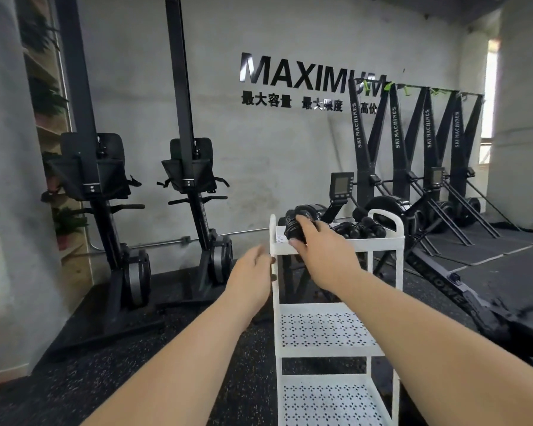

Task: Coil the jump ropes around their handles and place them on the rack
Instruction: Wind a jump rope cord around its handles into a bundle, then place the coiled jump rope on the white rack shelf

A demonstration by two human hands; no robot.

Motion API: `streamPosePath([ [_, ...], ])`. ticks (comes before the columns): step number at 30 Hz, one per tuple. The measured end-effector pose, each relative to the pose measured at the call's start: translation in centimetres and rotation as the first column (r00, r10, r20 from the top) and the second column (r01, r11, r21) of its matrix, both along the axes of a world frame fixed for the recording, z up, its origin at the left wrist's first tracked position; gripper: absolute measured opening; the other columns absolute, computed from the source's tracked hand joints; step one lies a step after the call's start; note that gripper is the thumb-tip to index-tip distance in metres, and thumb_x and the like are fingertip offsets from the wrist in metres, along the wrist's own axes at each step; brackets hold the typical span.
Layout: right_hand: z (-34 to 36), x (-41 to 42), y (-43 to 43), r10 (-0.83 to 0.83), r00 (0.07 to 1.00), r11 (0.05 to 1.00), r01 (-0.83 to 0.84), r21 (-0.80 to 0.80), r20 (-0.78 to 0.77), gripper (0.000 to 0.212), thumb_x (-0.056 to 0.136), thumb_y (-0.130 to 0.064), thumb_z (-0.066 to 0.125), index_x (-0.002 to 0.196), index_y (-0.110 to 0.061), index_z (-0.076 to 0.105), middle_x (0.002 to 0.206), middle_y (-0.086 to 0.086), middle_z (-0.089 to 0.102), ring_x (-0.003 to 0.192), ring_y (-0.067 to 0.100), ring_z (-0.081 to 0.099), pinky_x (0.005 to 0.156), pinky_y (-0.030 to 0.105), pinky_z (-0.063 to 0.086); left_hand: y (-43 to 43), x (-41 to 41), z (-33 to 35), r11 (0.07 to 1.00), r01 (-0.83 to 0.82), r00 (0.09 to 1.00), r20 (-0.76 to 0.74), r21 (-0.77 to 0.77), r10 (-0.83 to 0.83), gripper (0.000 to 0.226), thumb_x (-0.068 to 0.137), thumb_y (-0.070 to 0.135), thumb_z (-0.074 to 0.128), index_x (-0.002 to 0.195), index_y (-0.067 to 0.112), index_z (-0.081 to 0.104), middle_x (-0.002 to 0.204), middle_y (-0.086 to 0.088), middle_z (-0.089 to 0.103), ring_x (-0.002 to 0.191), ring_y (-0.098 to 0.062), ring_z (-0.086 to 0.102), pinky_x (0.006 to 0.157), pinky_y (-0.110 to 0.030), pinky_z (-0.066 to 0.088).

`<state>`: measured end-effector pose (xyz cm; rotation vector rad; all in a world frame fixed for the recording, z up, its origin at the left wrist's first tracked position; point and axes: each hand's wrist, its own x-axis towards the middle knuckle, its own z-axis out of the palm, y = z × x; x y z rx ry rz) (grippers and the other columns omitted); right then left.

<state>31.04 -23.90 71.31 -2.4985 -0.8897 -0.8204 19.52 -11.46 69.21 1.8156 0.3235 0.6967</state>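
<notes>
Head camera, looking down both bare forearms at a white three-tier rack [356, 243] standing on the dark speckled floor [142, 376]. The right hand [317, 252] is over the left end of the top shelf, fingers curled over a black coiled jump rope [293, 223], thumb down at the near rim. That bundle sits right at the shelf's left edge, half under the palm; whether it already rests on the shelf or hangs just above it, I can't tell.

More coiled black ropes [362, 229] lie on that same top shelf, toward the right end, close beside each other and just apart from the gripped one. The perforated middle shelf [326, 329] and bottom shelf [330, 404] show white below.

The left hand [253, 273] hangs just left of the rack's near-left post, fingers loose and relaxed, holding nothing. It's blurred, so contact with the post can't be judged.

Behind the rack: two black rowing machines [194, 186] stored upright against the grey wall on the left, a row of ski machines [413, 133] on the right, and big black MAXIMUM lettering [311, 73] on the wall between them. Another rower [462, 290] lies along the floor at right.
</notes>
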Motion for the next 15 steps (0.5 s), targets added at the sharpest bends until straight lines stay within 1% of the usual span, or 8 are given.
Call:
streamPosePath([
  [2, 1.1, 2.4, 1.1, -0.019, 0.999, 1.000, 0.018, -0.025, -0.032, 0.058, 0.111, -0.052, 0.038, 0.161, -0.026, 0.030, 0.136, 0.014, 0.060, 0.114, 0.038, 0.064, 0.095, 0.047, 0.050, 1.2, 0.6, -0.8, 0.987, -0.010, 0.998, -0.057, 0.161, 0.019, 0.038, 0.114, 0.031, 0.041, 0.150, 0.034, 0.054, 0.137, 0.006, 0.065, 0.125, -0.019, 0.063, 0.113, -0.044, 0.051],
  [3, 1.4, 3.5, 1.7, -0.021, 0.999, 0.999, 0.019, -0.045, -0.044, 0.057, 0.111, -0.051, 0.039, 0.161, -0.026, 0.032, 0.136, 0.015, 0.061, 0.115, 0.038, 0.063, 0.099, 0.047, 0.049, 1.7, 0.8, -1.1, 0.971, -0.010, 0.996, -0.086, 0.239, 0.032, 0.042, 0.114, 0.031, 0.041, 0.155, 0.032, 0.050, 0.144, 0.006, 0.063, 0.130, -0.018, 0.061, 0.116, -0.037, 0.046],
  [5, 1.9, 5.5, 2.9, -0.019, 0.998, 0.997, 0.015, -0.073, -0.053, 0.055, 0.111, -0.051, 0.040, 0.160, -0.027, 0.034, 0.138, 0.014, 0.062, 0.122, 0.036, 0.061, 0.111, 0.048, 0.041, 2.3, 1.0, -1.1, 0.934, 0.006, 0.989, -0.140, 0.357, 0.047, 0.047, 0.115, 0.029, 0.041, 0.162, 0.028, 0.042, 0.155, 0.005, 0.056, 0.140, -0.016, 0.054, 0.110, -0.024, 0.036],
  [6, 2.0, 6.5, 3.5, -0.020, 0.998, 0.997, 0.015, -0.079, -0.058, 0.054, 0.110, -0.050, 0.041, 0.159, -0.028, 0.035, 0.139, 0.013, 0.062, 0.125, 0.034, 0.059, 0.117, 0.049, 0.036, 2.4, 1.2, -1.1, 0.922, 0.018, 0.986, -0.158, 0.388, 0.047, 0.049, 0.115, 0.027, 0.042, 0.163, 0.028, 0.040, 0.157, 0.005, 0.054, 0.142, -0.015, 0.052, 0.107, -0.023, 0.035],
  [9, 2.1, 8.0, 4.9, -0.031, 0.991, 0.997, 0.021, -0.071, -0.130, 0.049, 0.108, -0.046, 0.046, 0.154, -0.029, 0.042, 0.135, 0.009, 0.065, 0.129, 0.029, 0.057, 0.125, 0.052, 0.025, 2.9, 2.2, -1.2, 0.892, 0.047, 0.982, -0.182, 0.449, 0.040, 0.049, 0.113, 0.025, 0.045, 0.162, 0.030, 0.041, 0.156, 0.006, 0.054, 0.137, -0.014, 0.053, 0.103, -0.024, 0.039],
  [11, 2.0, 8.5, 5.6, -0.053, 0.978, 0.994, 0.032, -0.105, -0.201, 0.045, 0.108, -0.043, 0.047, 0.150, -0.028, 0.047, 0.132, 0.005, 0.066, 0.133, 0.029, 0.054, 0.127, 0.056, 0.018, 3.2, 3.1, -1.6, 0.870, 0.049, 0.980, -0.194, 0.491, 0.054, 0.050, 0.112, 0.029, 0.046, 0.162, 0.031, 0.041, 0.156, 0.006, 0.053, 0.135, -0.016, 0.054, 0.110, -0.030, 0.044],
  [13, 2.0, 9.0, 6.0, -0.090, 0.961, 0.985, 0.048, -0.163, -0.262, 0.044, 0.108, -0.044, 0.042, 0.149, -0.030, 0.049, 0.139, 0.001, 0.062, 0.143, 0.032, 0.044, 0.126, 0.060, 0.014, 3.6, 3.8, -2.2, 0.849, 0.051, 0.976, -0.206, 0.525, 0.068, 0.054, 0.111, 0.036, 0.046, 0.164, 0.030, 0.038, 0.160, 0.004, 0.050, 0.137, -0.018, 0.054, 0.117, -0.041, 0.045],
  [15, 2.1, 9.3, 6.2, -0.113, 0.938, 0.981, 0.052, -0.188, -0.327, 0.046, 0.108, -0.043, 0.039, 0.151, -0.034, 0.047, 0.150, 0.000, 0.054, 0.153, 0.035, 0.032, 0.126, 0.062, 0.010, 3.8, 4.3, -2.8, 0.841, 0.064, 0.973, -0.221, 0.537, 0.067, 0.056, 0.111, 0.039, 0.046, 0.165, 0.029, 0.036, 0.161, 0.003, 0.047, 0.137, -0.019, 0.054, 0.118, -0.045, 0.045],
])
